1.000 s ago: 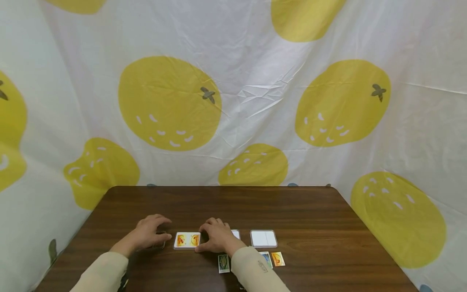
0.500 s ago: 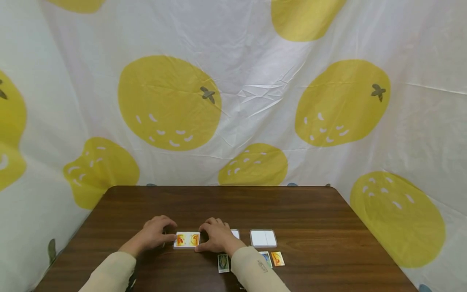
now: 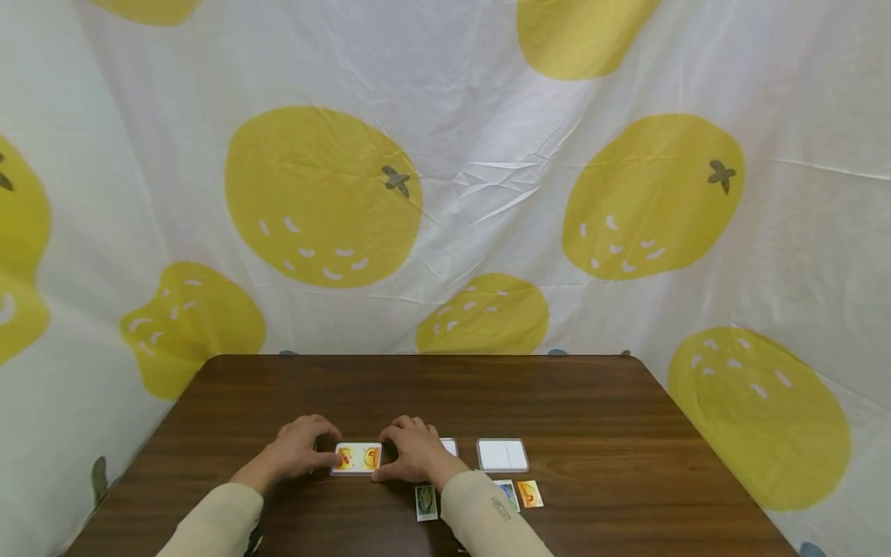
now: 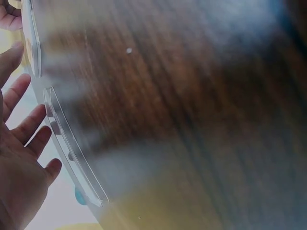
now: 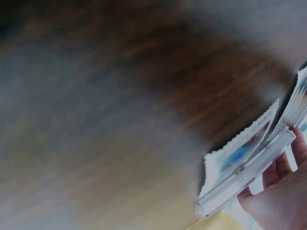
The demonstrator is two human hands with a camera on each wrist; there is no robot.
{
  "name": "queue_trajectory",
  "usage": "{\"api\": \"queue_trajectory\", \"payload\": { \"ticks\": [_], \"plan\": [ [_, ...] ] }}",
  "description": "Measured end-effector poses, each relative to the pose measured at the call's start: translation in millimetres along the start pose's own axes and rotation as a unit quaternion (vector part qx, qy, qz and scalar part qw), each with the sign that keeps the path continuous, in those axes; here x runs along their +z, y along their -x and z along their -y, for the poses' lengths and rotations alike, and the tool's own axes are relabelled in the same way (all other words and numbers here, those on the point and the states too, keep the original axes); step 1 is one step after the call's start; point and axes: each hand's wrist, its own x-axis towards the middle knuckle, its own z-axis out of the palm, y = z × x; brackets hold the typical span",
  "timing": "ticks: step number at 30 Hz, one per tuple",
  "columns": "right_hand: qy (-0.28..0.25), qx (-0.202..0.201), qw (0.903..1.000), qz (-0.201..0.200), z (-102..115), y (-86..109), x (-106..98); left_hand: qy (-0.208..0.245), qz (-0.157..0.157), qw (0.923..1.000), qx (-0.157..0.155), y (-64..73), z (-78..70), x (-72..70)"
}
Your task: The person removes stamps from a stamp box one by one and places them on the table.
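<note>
A clear flat case (image 3: 358, 458) holding two orange stamps lies between my hands in the head view. My right hand (image 3: 416, 454) grips its right end, thumb at the near corner and index finger at the far one. My left hand (image 3: 298, 450) is at the left end, thumb and index finger close to the edge. In the left wrist view its fingers are spread loosely over another clear case piece (image 4: 72, 143). Under my right hand, a clear case (image 5: 249, 172) shows in the right wrist view beside a perforated stamp (image 5: 240, 151).
A white-backed case (image 3: 503, 455) lies to the right; another case (image 3: 449, 446) is partly hidden by my right hand. Nearer me are a green stamp (image 3: 426, 503), a blue stamp (image 3: 511, 495) partly behind the sleeve, and an orange stamp (image 3: 530, 493). A fruit-patterned curtain (image 3: 480, 193) hangs behind the table (image 3: 557, 394).
My left hand has moved right, from above the clear case piece to the left end of the case with the orange stamps. My right hand has stayed in place.
</note>
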Motion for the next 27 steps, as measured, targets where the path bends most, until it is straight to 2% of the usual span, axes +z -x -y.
{"api": "queue_trajectory", "payload": {
  "ticks": [10, 27],
  "plan": [
    [-0.006, 0.002, 1.0000, 0.001, -0.4, 0.6, 0.3, -0.011, -0.002, 0.9999, 0.007, 0.1, -2.3, 2.2],
    [-0.010, 0.003, 0.9999, 0.009, 1.4, 3.6, -2.1, -0.010, -0.001, 0.9997, -0.023, -3.8, -3.8, 6.4]
  ]
}}
